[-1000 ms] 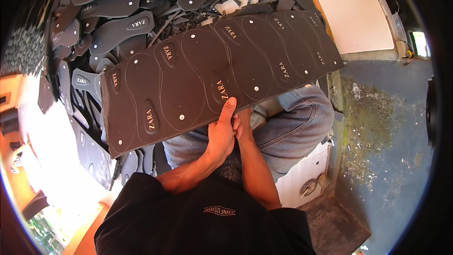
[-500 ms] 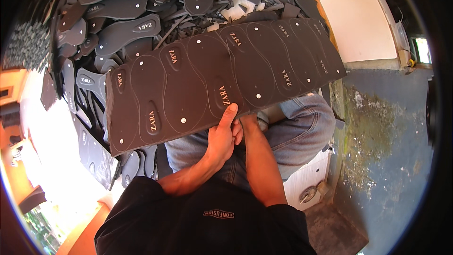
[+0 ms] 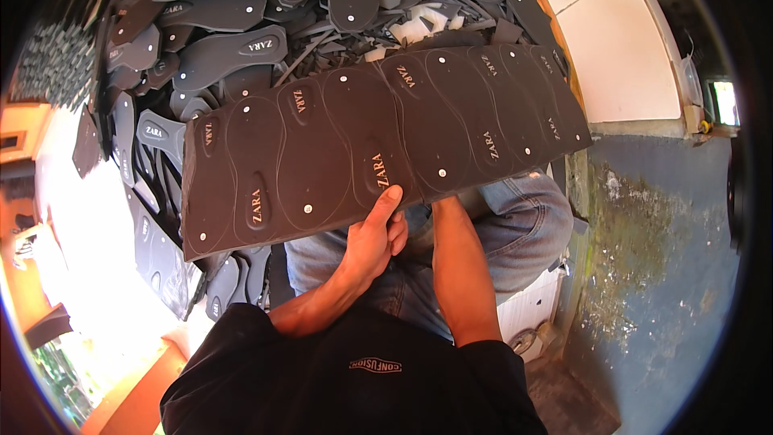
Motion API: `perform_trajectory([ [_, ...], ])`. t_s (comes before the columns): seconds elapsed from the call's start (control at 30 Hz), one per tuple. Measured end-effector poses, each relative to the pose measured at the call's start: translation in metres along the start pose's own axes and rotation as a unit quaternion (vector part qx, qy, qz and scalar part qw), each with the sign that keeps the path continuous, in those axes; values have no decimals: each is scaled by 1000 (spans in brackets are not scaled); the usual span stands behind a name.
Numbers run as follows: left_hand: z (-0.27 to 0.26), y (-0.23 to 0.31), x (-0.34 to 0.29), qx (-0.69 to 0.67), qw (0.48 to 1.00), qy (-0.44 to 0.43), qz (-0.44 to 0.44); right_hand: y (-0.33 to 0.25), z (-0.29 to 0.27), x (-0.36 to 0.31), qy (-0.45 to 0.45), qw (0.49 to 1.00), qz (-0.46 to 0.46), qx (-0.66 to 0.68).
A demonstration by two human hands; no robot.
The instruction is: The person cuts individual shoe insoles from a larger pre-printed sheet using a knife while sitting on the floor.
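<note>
A long dark foam sheet [image 3: 322, 153], stamped with shoe-sole outlines, light lettering and small white dots, lies slanted across my lap, its right end higher in view. My left hand [image 3: 372, 234] grips the near edge around the middle. Its thumb presses on the top face and the other fingers curl below. My right forearm [image 3: 465, 270] reaches under the sheet just right of that grip. The sheet hides my right hand and its fingers, so whether it holds anything is not visible.
Cut dark soles [image 3: 229, 56] are heaped beyond the sheet and down its left side. Thin offcut strips [image 3: 322, 42] and pale scraps [image 3: 423, 22] lie behind it. My crossed legs in jeans [image 3: 523, 234] are underneath. At right are pale tiles [image 3: 596, 48] and a stained blue-grey floor [image 3: 668, 274].
My right forearm has shifted right and its hand has gone out of sight beneath the sheet. My left hand keeps its grip. The sheet's tilt has changed slightly.
</note>
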State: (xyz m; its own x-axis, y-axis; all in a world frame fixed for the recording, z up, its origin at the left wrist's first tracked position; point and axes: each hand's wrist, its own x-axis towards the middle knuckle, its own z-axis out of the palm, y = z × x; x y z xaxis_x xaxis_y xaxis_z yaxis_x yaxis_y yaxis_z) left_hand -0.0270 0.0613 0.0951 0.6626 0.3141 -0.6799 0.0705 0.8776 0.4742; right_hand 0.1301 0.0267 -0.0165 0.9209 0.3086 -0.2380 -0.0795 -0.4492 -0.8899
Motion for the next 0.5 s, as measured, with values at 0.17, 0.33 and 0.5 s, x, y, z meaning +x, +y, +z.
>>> perform_trajectory([
  [0.17,-12,5,-10,1,1000,24,15,-16,18,1,74,966,-125,-214],
  [0.33,-51,12,-56,75,994,27,73,-36,82,0,32,891,-200,-407],
  [0.5,-95,27,-106,88,945,-10,314,-63,105,4,-49,970,-127,-201],
])
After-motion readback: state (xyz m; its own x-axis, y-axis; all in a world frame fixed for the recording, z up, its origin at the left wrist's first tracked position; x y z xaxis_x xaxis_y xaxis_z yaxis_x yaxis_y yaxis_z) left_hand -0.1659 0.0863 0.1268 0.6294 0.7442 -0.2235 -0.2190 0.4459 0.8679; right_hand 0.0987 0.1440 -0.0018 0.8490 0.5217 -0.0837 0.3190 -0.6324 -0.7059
